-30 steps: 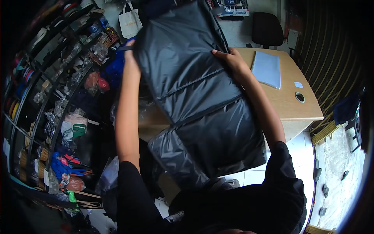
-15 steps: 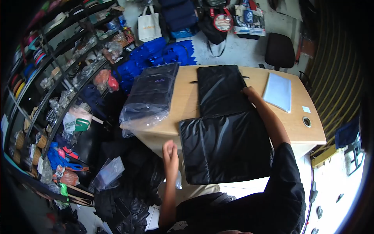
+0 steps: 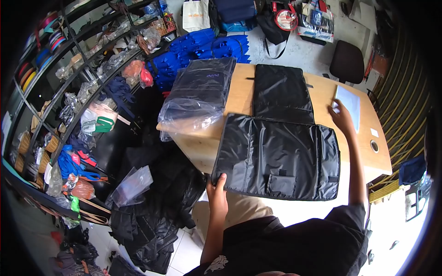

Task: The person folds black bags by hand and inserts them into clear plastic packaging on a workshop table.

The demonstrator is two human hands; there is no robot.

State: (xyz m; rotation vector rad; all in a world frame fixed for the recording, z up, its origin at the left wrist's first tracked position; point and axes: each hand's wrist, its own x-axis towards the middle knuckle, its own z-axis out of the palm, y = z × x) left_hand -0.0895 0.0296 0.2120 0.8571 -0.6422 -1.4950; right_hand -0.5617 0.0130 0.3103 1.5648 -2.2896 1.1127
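A black padded fabric case (image 3: pixel 282 156) lies spread out in two sections. Its near section shows seams and a small pocket, and hangs past the table's front edge; the far section (image 3: pixel 282 92) rests flat on the wood. At the near left corner, my left hand (image 3: pixel 217 195) grips the fabric, thumb on top and fingers hidden beneath. My right hand (image 3: pixel 341 116) is off the case, fingers curved and apart at the left edge of a stack of clear plastic sleeves (image 3: pixel 352 108).
Plastic-wrapped dark cases (image 3: pixel 202 87) are stacked on the table's (image 3: pixel 239 92) left. A tape roll (image 3: pixel 374 146) lies at the right end. Packed shelves (image 3: pixel 69 92) stand left, with black fabric (image 3: pixel 152 230) heaped below. A chair (image 3: pixel 346 62) stands behind.
My left hand has moved up onto the case's near corner. My right hand has gone from the case's right side to the plastic sleeves. The near section now shows its pocketed face.
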